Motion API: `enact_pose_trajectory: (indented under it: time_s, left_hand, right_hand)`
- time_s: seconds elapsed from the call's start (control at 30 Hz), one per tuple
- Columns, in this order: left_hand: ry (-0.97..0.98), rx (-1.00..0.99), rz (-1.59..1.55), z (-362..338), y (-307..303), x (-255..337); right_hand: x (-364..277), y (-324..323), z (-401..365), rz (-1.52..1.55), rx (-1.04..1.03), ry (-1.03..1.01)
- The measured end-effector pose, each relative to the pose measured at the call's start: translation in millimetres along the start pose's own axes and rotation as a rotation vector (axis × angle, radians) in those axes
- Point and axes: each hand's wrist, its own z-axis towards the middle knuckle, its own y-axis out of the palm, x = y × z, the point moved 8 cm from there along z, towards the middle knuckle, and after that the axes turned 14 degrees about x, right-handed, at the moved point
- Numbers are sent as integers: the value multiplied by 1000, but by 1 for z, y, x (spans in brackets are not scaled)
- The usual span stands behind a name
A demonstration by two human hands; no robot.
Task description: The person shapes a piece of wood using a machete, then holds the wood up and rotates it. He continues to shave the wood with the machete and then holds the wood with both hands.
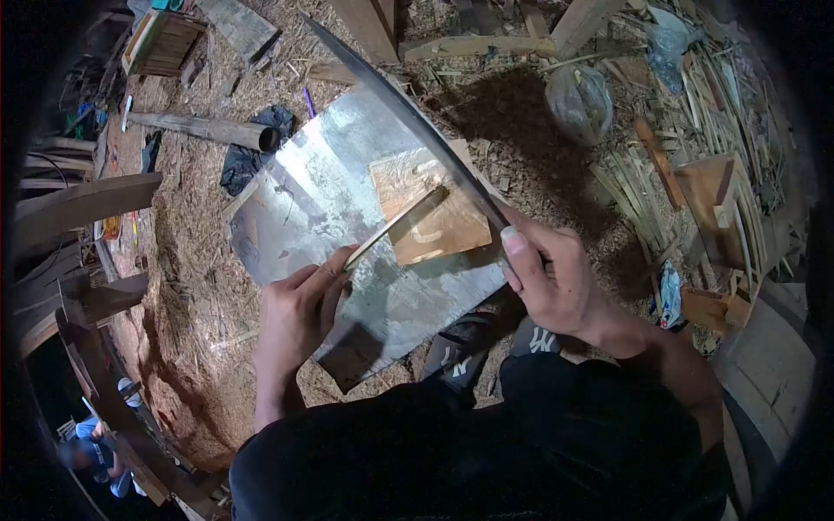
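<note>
Strip (395,224), thin and pale, is pinched at its near end in the left hand (300,313), whose fingers are curled shut around it; it slants up and right, and its far end rests on a wooden block (434,227). The right hand (547,278) is closed in a fist on the handle of a long blade (408,113), thumb laid along the top. Below the hands, two dark shoes (460,347) sit against the near edge of a metal sheet (304,200). The block lies flat on this sheet, and the sheet lies on ground covered with shavings. The blade runs from the fist up and left, passing over the block's right corner, just beside the tip of the strip; whether the two touch cannot be told. Past the sheet's left corner lie a black cloth (261,148) and a tube (208,130). To the right are loose slats (634,191) and a plastic bag (580,100). A crate (161,39) stands at the far left.
</note>
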Motion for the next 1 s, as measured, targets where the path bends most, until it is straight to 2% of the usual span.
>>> enact_pose_trajectory:
  time_s: [0.03, 0.1, 0.23, 0.3, 0.37, 0.43, 0.57, 0.63, 0.7, 0.77, 0.8, 0.93, 1.0]
  left_hand:
    - [-4, -16, 16, 0, 0, 0]
    - [10, -16, 34, 2, -3, 3]
    - [22, 20, -15, 2, -2, 2]
    - [6, 11, -10, 2, 0, 1]
    - [-4, 10, -3, 1, -2, 1]
    - [15, 2, 22, 4, -3, 3]
    - [15, 13, 19, 1, -1, -1]
    - [1, -14, 15, 0, 1, -2]
    - [-3, -21, 33, 0, -1, -1]
    - [9, -22, 48, 4, -1, 1]
    - [1, -19, 43, 3, -1, 1]
    - [-30, 13, -41, 2, 1, 0]
    - [-28, -2, -13, 1, 0, 1]
  right_hand:
    - [0, 1, 0, 1, -3, 0]
    - [10, 7, 1, -223, -90, 94]
    - [14, 6, -1, -195, -126, 227]
    - [-3, 0, 1, -56, 1, -57]
    - [-2, 2, 1, -67, -32, -20]
    - [11, 6, 1, -251, -69, 64]
    - [9, 6, 2, -231, -96, 140]
    - [-2, 1, 1, -36, 23, -31]
    - [-2, 1, 1, -46, 11, -24]
    - [13, 6, 1, -279, -104, 85]
    - [12, 7, 2, -233, -79, 35]
    - [6, 3, 1, -152, -66, 56]
    - [-1, 1, 1, -88, 12, -86]
